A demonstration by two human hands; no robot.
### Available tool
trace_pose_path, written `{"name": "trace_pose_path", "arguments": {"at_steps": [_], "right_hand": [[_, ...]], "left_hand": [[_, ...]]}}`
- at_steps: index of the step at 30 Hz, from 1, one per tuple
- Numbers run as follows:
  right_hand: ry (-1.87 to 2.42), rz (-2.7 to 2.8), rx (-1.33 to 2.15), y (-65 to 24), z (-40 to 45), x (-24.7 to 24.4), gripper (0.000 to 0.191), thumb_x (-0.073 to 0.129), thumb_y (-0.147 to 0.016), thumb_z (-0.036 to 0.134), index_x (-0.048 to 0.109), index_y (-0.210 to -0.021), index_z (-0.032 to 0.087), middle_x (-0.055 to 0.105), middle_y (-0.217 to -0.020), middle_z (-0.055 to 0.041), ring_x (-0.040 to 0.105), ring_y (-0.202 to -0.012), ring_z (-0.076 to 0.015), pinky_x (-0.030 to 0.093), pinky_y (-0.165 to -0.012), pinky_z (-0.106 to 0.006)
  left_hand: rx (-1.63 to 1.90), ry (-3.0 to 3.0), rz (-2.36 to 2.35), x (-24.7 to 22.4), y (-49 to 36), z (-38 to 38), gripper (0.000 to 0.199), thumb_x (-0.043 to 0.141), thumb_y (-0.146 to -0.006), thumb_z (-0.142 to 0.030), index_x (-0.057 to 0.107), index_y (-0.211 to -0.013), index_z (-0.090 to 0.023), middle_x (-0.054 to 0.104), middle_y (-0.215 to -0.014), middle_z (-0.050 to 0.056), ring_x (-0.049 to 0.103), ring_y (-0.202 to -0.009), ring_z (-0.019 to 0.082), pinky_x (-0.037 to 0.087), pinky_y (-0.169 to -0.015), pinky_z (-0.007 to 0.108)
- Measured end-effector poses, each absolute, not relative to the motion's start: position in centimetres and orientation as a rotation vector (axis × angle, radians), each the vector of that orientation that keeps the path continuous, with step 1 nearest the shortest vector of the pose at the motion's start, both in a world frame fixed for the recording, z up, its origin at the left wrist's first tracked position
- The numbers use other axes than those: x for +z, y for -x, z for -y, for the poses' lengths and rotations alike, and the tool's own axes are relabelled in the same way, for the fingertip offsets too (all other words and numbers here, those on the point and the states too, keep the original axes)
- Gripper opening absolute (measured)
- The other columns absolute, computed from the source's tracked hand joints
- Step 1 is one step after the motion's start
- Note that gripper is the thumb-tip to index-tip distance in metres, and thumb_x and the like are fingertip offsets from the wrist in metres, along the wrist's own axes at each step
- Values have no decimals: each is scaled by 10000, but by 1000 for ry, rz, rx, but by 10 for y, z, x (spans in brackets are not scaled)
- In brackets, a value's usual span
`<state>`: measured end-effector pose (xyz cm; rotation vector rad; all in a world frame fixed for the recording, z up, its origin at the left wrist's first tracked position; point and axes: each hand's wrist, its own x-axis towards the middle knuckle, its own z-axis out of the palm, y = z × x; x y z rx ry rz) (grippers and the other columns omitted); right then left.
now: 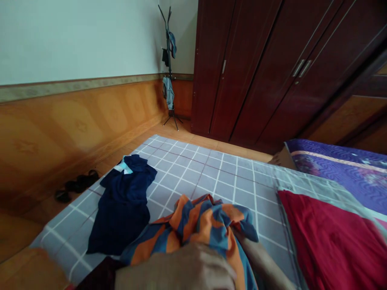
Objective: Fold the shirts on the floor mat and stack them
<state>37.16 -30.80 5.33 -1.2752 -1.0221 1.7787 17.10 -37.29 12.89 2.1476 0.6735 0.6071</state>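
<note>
A bunched orange and blue striped cloth (199,225) lies on a grey checked bed sheet (211,177). My left hand (178,268) is a blurred shape at the bottom of the view, close to the camera and against the near part of the cloth. Its fingers are not distinct. My right forearm (260,257) reaches in from the lower right, and my right hand disappears under the striped cloth. To the left lies a flattened navy garment (122,205) with a pale collar lining, touched by neither hand.
A dark red blanket (329,237) and a purple quilt (338,173) lie on the right of the bed. Dark sandals (77,184) sit on the wooden floor by the wall. A coat stand (168,68) with hanging clothes stands before a dark wardrobe (266,68).
</note>
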Motion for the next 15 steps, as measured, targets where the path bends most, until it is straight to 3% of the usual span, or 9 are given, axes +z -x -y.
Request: {"name": "trace_pose_path", "arguments": {"at_steps": [3, 5, 6, 9, 10, 12, 15], "right_hand": [[1178, 947, 1842, -372, 305, 49, 473, 737, -653, 546, 691, -965, 192, 718, -996, -93, 662, -944, -292, 501, -887, -424], [1135, 876, 1826, -370, 301, 50, 478, 718, -675, 552, 677, -972, 179, 726, -942, -91, 679, -889, -287, 514, -860, -424], [1146, 845, 1807, -370, 299, 50, 469, 704, -690, 559, 673, -957, 175, 729, -900, -84, 686, -857, -283, 524, -839, -423], [1198, 757, 1707, -373, 294, 53, 392, 665, -745, 538, 656, -904, 180, 727, -811, -51, 692, -823, -263, 544, -798, -398], [1213, 728, 1657, -376, 292, 53, 369, 665, -747, 529, 647, -875, 183, 722, -781, -40, 692, -806, -259, 552, -777, -389], [1242, 681, 1560, -386, 287, 55, 354, 673, -734, 525, 628, -830, 187, 712, -739, -30, 691, -766, -253, 563, -734, -375], [1328, 642, 1332, -408, 277, 55, 395, 623, -747, 556, 604, -915, 198, 709, -774, -19, 686, -714, -230, 566, -681, -349]], "left_hand": [[784, -2063, -1150, 104, -155, 345, 340, 576, -876, -308, 548, -1206, -229, 551, -1293, 74, 482, -1223, 214, 356, -1061, 353], [807, -2013, -1396, 82, -144, 328, 591, 704, -759, -399, 488, -1279, -217, 492, -1347, 108, 441, -1243, 266, 345, -1059, 427], [780, -2006, -1440, 73, -139, 322, 599, 728, -722, -429, 520, -1237, -203, 502, -1325, 118, 450, -1222, 284, 351, -1045, 444], [754, -1897, -1485, 61, -133, 314, 256, 590, -829, -427, 615, -860, -173, 631, -1002, 70, 569, -973, 226, 450, -888, 360], [793, -1822, -1491, 65, -133, 313, 266, 523, -871, -412, 591, -780, -171, 628, -876, 43, 580, -868, 193, 468, -809, 314], [925, -1651, -1471, 85, -132, 310, 301, 467, -903, -411, 559, -751, -169, 585, -717, 0, 558, -706, 145, 458, -663, 244], [1232, -1419, -1368, 141, -124, 301, 277, 561, -849, -434, 547, -775, -168, 582, -668, -22, 543, -611, 115, 438, -565, 203]]}}
